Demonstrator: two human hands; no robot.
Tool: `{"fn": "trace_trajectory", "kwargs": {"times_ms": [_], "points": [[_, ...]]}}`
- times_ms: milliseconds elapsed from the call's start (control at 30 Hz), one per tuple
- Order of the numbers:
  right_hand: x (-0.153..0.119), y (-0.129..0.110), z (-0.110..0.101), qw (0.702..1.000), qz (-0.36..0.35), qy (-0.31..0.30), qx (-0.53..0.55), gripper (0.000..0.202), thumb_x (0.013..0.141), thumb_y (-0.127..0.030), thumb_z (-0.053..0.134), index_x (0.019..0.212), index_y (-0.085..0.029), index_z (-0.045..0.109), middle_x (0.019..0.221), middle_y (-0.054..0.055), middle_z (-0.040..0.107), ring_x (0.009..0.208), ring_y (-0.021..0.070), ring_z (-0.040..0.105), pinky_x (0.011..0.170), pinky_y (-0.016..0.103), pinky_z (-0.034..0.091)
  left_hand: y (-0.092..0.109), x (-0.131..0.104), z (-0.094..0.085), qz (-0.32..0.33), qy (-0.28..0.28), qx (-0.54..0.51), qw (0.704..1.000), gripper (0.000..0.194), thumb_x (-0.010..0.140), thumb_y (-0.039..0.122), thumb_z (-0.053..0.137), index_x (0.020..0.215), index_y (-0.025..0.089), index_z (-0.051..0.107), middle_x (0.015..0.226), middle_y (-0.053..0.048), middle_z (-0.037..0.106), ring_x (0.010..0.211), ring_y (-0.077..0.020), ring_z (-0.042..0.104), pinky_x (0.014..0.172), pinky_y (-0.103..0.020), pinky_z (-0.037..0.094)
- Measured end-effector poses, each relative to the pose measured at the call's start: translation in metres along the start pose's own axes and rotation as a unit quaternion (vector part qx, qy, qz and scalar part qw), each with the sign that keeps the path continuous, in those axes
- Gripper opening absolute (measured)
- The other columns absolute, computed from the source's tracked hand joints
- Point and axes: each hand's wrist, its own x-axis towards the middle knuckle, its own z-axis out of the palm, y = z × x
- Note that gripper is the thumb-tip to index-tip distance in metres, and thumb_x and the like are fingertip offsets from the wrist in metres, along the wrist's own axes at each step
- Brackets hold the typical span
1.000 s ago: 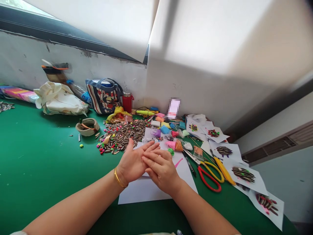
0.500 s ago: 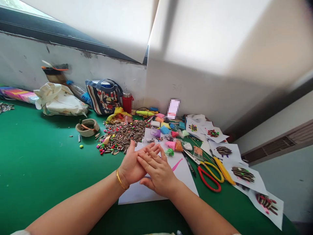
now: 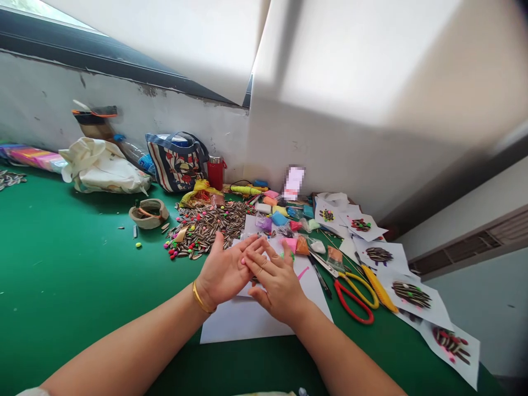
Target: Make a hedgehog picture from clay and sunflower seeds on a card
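My left hand (image 3: 225, 269) is palm up over a white sheet of paper (image 3: 243, 324), its fingers stretched out and a yellow bangle at the wrist. A tiny pink ball, probably modelling clay (image 3: 243, 261), shows on its fingers beside my right fingertips. My right hand (image 3: 278, 280) lies palm down across the left fingers, its own fingers extended. The ball sits between the two hands, partly covered. Part of a pink strip (image 3: 303, 273) shows on the paper to the right. Behind the hands are small bags of coloured clay (image 3: 279, 219) and a heap of striped seeds (image 3: 214, 225).
Scissors (image 3: 355, 294) and a yellow cutter (image 3: 379, 290) lie to the right, near pictures made with seeds (image 3: 412, 294). A tape roll (image 3: 148, 213) is on the green table (image 3: 74, 275). Bags (image 3: 177, 162), a red flask (image 3: 215, 173) and a phone (image 3: 293, 183) stand along the wall.
My right hand has slid slightly right and down across the left fingers, uncovering the small pink ball. My left hand has shifted a little to the left.
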Motion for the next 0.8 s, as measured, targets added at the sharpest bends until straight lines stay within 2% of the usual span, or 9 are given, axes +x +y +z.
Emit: {"fn": "trace_trajectory", "kwargs": {"times_ms": [167, 300, 367, 500, 633, 733, 800], "points": [[-0.0016, 0.0018, 0.0023, 1.000, -0.003, -0.011, -0.006, 0.062, 0.094, -0.058, 0.036, 0.143, -0.022, 0.040, 0.145, 0.007, 0.045, 0.143, 0.0320, 0.022, 0.115, 0.063, -0.002, -0.0035, 0.0001, 0.0014, -0.037, 0.001, 0.001, 0.999, 0.084, 0.085, 0.076, 0.020, 0.132, 0.012, 0.049, 0.137, -0.017, 0.050, 0.132, -0.0270, 0.043, 0.111, -0.042, 0.032], [-0.0011, 0.0018, 0.0014, 1.000, -0.014, 0.003, -0.004, 0.050, 0.095, -0.053, 0.037, 0.135, -0.026, 0.051, 0.143, 0.003, 0.049, 0.143, 0.0325, 0.020, 0.114, 0.064, 0.000, -0.0042, 0.0012, 0.0002, -0.015, 0.006, -0.005, 1.000, 0.084, 0.085, 0.076, 0.020, 0.132, 0.012, 0.048, 0.137, -0.016, 0.050, 0.132, -0.0248, 0.043, 0.111, -0.038, 0.032], [-0.0006, 0.0013, 0.0009, 1.000, -0.027, -0.002, -0.004, 0.052, 0.094, -0.056, 0.038, 0.136, -0.027, 0.050, 0.142, 0.003, 0.050, 0.143, 0.0324, 0.021, 0.114, 0.064, 0.001, -0.0036, 0.0016, -0.0008, -0.022, 0.010, -0.017, 1.000, 0.087, 0.083, 0.078, 0.021, 0.134, 0.011, 0.047, 0.139, -0.017, 0.049, 0.133, -0.0263, 0.042, 0.111, -0.039, 0.033], [-0.0009, 0.0021, 0.0019, 1.000, 0.007, -0.001, -0.024, 0.051, 0.095, -0.055, 0.037, 0.136, -0.027, 0.051, 0.146, 0.003, 0.044, 0.143, 0.0328, 0.020, 0.114, 0.063, 0.001, -0.0023, 0.0022, -0.0017, -0.026, 0.017, -0.032, 0.999, 0.090, 0.084, 0.077, 0.022, 0.138, 0.008, 0.042, 0.141, -0.019, 0.046, 0.133, -0.0279, 0.042, 0.110, -0.038, 0.034], [-0.0024, 0.0037, 0.0040, 0.999, -0.022, -0.003, -0.025, 0.048, 0.094, -0.056, 0.039, 0.130, -0.031, 0.056, 0.147, -0.001, 0.043, 0.144, 0.0319, 0.019, 0.115, 0.062, 0.001, -0.0011, 0.0024, -0.0010, -0.015, 0.037, -0.055, 0.998, 0.088, 0.086, 0.074, 0.022, 0.141, 0.007, 0.037, 0.142, -0.019, 0.045, 0.132, -0.0273, 0.043, 0.109, -0.037, 0.035], [-0.0027, 0.0041, 0.0039, 0.999, 0.007, -0.007, -0.035, 0.050, 0.094, -0.056, 0.038, 0.133, -0.028, 0.053, 0.150, 0.002, 0.038, 0.144, 0.0317, 0.019, 0.115, 0.061, 0.001, -0.0006, 0.0022, -0.0008, -0.028, 0.027, -0.061, 0.997, 0.085, 0.087, 0.073, 0.023, 0.140, 0.008, 0.037, 0.142, -0.020, 0.045, 0.131, -0.0288, 0.045, 0.108, -0.039, 0.037], [-0.0024, 0.0041, 0.0030, 0.999, 0.022, 0.006, -0.033, 0.045, 0.096, -0.052, 0.037, 0.128, -0.029, 0.058, 0.150, 0.000, 0.039, 0.143, 0.0310, 0.020, 0.115, 0.060, 0.003, -0.0003, 0.0023, -0.0008, -0.014, 0.029, -0.062, 0.998, 0.083, 0.088, 0.072, 0.023, 0.140, 0.008, 0.038, 0.141, -0.019, 0.046, 0.130, -0.0280, 0.046, 0.107, -0.038, 0.038]]}}
